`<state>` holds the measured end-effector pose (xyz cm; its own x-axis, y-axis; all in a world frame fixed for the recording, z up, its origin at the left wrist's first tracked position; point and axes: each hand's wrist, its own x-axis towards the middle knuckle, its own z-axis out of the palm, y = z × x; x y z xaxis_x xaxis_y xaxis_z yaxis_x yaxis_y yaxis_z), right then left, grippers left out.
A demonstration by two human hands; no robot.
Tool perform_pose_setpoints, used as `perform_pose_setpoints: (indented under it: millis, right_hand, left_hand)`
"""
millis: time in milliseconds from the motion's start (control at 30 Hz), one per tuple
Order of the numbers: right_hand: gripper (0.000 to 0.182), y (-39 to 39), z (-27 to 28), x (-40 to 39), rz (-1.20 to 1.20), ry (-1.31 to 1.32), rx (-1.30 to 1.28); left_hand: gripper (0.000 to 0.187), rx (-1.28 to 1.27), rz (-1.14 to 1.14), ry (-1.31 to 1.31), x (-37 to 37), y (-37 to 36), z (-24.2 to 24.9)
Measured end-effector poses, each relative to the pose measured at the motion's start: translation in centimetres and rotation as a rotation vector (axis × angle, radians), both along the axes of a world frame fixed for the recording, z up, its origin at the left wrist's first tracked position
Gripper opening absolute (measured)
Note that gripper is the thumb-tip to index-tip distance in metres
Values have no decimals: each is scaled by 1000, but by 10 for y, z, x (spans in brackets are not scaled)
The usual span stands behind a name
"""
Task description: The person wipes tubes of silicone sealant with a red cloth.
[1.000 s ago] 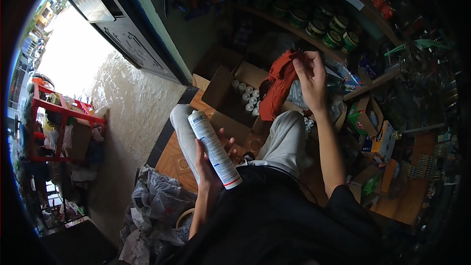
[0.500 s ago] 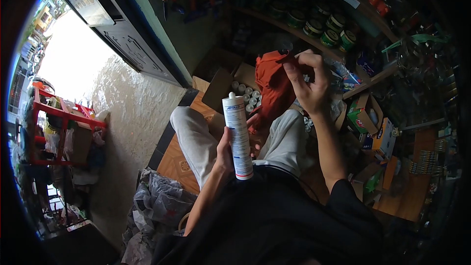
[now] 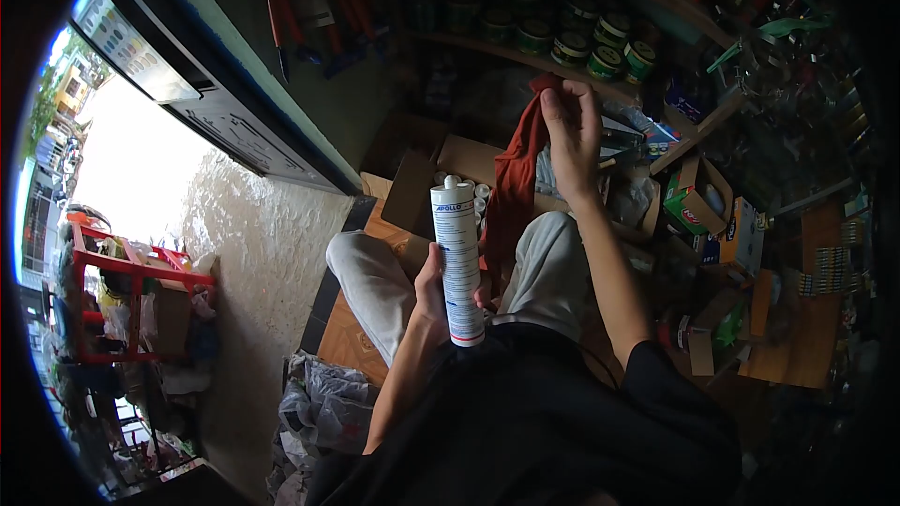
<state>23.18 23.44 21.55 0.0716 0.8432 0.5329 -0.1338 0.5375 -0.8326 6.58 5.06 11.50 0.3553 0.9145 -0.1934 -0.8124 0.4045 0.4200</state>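
Observation:
My left hand [image 3: 430, 295] is wrapped round a white sealant cartridge [image 3: 457, 262] with blue print, held upright before my lap, its capped tip at the top. Higher up and to the right, my right hand [image 3: 569, 131] pinches the upper end of a red-orange cloth [image 3: 518, 173]. The cloth hangs down in folds behind the cartridge, and its lower end is partly hidden by it. Behind both sits an open cardboard box [image 3: 469, 156] holding several white-topped cylinders [image 3: 482, 191], partly covered by the cloth and cartridge.
Lidded tins [image 3: 570, 49] line a shelf at the back. Small cartons [image 3: 736, 244] and a wooden board [image 3: 797, 347] are on the right. Crumpled grey plastic [image 3: 328, 403] lies at my left. A red rack [image 3: 122, 290] stands by the open doorway.
My right hand has moved slightly up and left, drawing the cloth into a longer, narrower hang. The cartridge stays in my left hand. The camera view has shifted a little.

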Motion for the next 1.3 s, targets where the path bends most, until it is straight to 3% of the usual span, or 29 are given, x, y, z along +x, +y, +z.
perform_pose_setpoints:
  millis: [100, 133, 233, 300, 467, 567, 700, 833, 933, 967, 1000, 1033, 1100, 1200, 1300]
  right_hand:
    - [16, -11, 22, -4, 44, -29, 50]
    - [15, -19, 35, -3, 54, -84, 26]
    - [16, -24, 47, -11, 41, -172, 139]
    - [15, -35, 60, -19, 114, -232, 143]
    - [20, -15, 72, -33, -150, -188, 225]
    - [22, 19, 31, -18, -215, -217, 174]
    - [24, 17, -51, 12, -40, -183, -165]
    - [29, -15, -115, 31, 82, -135, -392]
    - [36, -55, -169, 42, 85, -413, -352]
    - [33, -70, -185, 37, -39, -524, -345]
    - [31, -94, -175, 30, -138, -591, -348]
    - [26, -109, -182, 27, -175, -586, -553]
    - [21, -130, -193, 31, 118, -460, -686]
    - [20, -139, -196, 19, 299, -480, -252]
    - [21, -140, -154, 10, 403, -411, -424]
  left_hand:
    - [81, -36, 43, 60, 0, 0, 2]
    - [86, 149, -21, -62, -5, 4, -9]
    - [98, 62, 91, 65, -1, 11, -8]
    - [94, 93, 72, 86, -1, 12, -9]
    - [94, 145, 19, 64, -3, 6, -25]
    - [95, 173, 9, 35, -10, 4, -29]
    - [97, 101, 88, 49, -24, 3, -28]
    - [96, -6, 165, -229, -29, -6, 0]
    - [91, 81, 184, -233, -31, -12, 9]
    - [90, 89, 179, -193, -32, -14, 10]
    - [90, 98, 175, -152, -32, -17, 11]
    - [89, 106, 170, -112, -32, -19, 12]
    - [88, 133, 127, -134, -32, -22, 5]
    - [90, 233, 54, 69, -33, -23, 10]
    - [94, 252, 3, 179, -31, -19, 19]
